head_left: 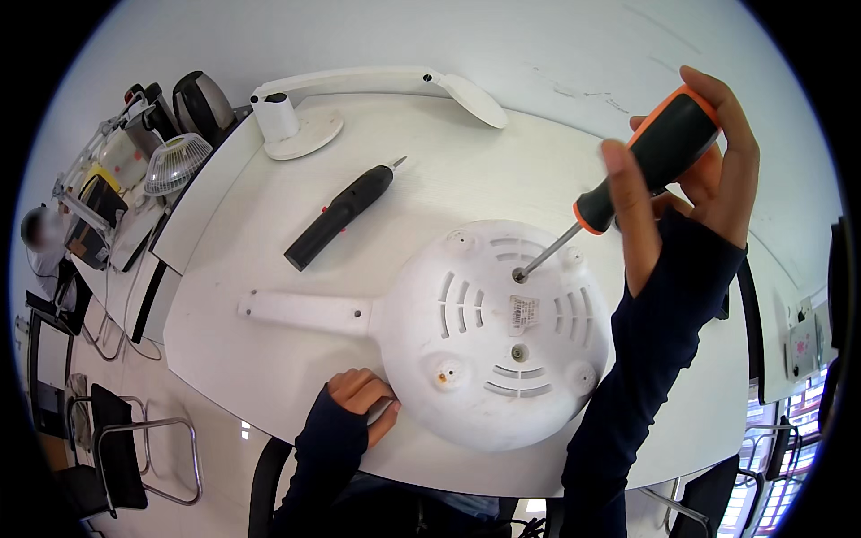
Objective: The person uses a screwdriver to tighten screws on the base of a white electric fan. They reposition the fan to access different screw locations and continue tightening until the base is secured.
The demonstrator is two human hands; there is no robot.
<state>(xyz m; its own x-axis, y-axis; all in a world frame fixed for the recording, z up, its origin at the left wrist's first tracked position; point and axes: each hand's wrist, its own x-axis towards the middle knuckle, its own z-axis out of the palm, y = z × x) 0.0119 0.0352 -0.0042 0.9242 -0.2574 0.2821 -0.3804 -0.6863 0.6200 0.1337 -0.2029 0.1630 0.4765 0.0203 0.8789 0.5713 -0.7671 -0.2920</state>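
A white, round, pan-shaped electric appliance (421, 305) lies bottom up, its long handle pointing left. Slots, several round feet and two recessed screw holes mark its underside. My right hand (717, 179) is closed round the black-and-orange grip of a screwdriver (668, 134); the thumb is slightly blurred. The screwdriver leans to the right, its tip in the far screw hole (518, 275). By the appliance's near left rim, my left hand (363, 399) has its fingers curled, with the fingertips close against the rim. Its palm is hidden, so I cannot see what it holds, if anything.
A black cordless electric screwdriver (345, 215) lies on the white table (215, 242) beyond the handle. Behind it a white desk lamp (300, 139) stretches along the wall. Appliances crowd a side desk at left, where a person sits. Chairs (117, 439) stand about the table.
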